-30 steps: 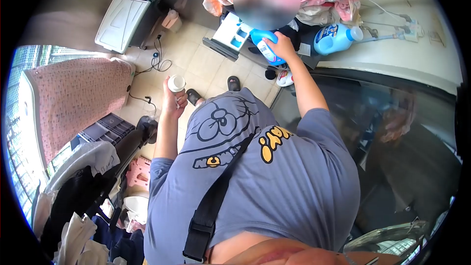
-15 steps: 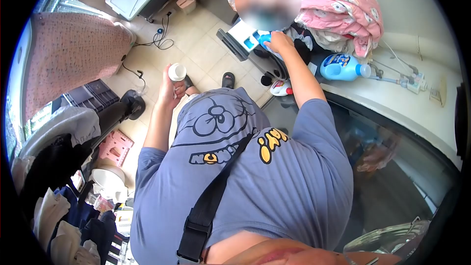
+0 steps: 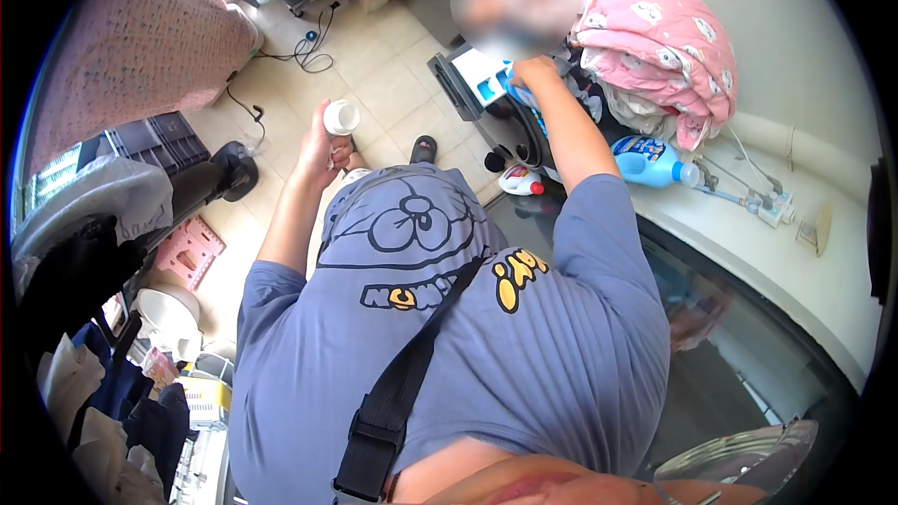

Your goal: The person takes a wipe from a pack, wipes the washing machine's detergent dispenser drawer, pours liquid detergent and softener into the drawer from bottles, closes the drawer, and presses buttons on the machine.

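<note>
My left hand (image 3: 323, 151) is closed around a small white cup (image 3: 342, 117), its round opening facing up toward me. Out in front, my right hand (image 3: 535, 73) reaches over a pulled-out washing-machine detergent drawer (image 3: 468, 68) with a white top and blue compartments. Its fingers are closed on a blue object (image 3: 514, 82) at the drawer, mostly covered by the hand, so its kind does not show. A large light-blue detergent bottle (image 3: 645, 161) lies on its side right of my forearm. Beside the machine is a white bottle with a red cap (image 3: 520, 180).
Pink patterned bedding (image 3: 669, 37) is heaped at the upper right, beside a blurred patch. A covered ironing board (image 3: 140, 56) stands left, with a cable (image 3: 309, 58) on the tiled floor. Hanging clothes (image 3: 84, 290) and a pink stool (image 3: 190, 252) are at lower left.
My view has shifted slightly, so the surroundings sit a little differently. The right hand stays at the drawer, covering more of the blue object; the left still holds the cup.
</note>
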The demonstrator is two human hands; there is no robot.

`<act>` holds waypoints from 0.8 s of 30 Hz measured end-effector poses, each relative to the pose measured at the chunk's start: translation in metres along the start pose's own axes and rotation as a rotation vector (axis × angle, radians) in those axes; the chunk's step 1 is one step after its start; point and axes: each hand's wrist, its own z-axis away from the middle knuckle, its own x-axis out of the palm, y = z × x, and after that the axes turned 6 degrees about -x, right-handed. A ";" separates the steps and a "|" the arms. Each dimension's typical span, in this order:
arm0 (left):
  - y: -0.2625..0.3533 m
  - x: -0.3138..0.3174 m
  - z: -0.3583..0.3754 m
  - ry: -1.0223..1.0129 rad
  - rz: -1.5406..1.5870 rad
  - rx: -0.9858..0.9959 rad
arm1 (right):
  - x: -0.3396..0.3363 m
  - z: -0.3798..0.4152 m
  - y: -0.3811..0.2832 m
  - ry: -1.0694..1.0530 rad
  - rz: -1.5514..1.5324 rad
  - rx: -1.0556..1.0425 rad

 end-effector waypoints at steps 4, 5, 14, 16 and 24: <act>0.001 -0.008 0.004 0.004 0.012 0.019 | -0.011 -0.009 -0.004 -0.073 0.055 -0.005; 0.001 -0.011 0.004 0.001 0.010 0.019 | -0.014 -0.009 -0.005 -0.086 0.070 -0.012; 0.000 -0.016 0.004 0.054 0.038 0.008 | -0.012 -0.034 -0.006 -0.149 0.135 -0.009; 0.001 -0.015 0.005 0.059 0.045 0.010 | -0.011 -0.040 -0.006 -0.166 0.154 -0.020; 0.002 -0.009 0.010 0.072 0.068 0.007 | -0.029 -0.031 -0.012 -0.173 0.180 -0.029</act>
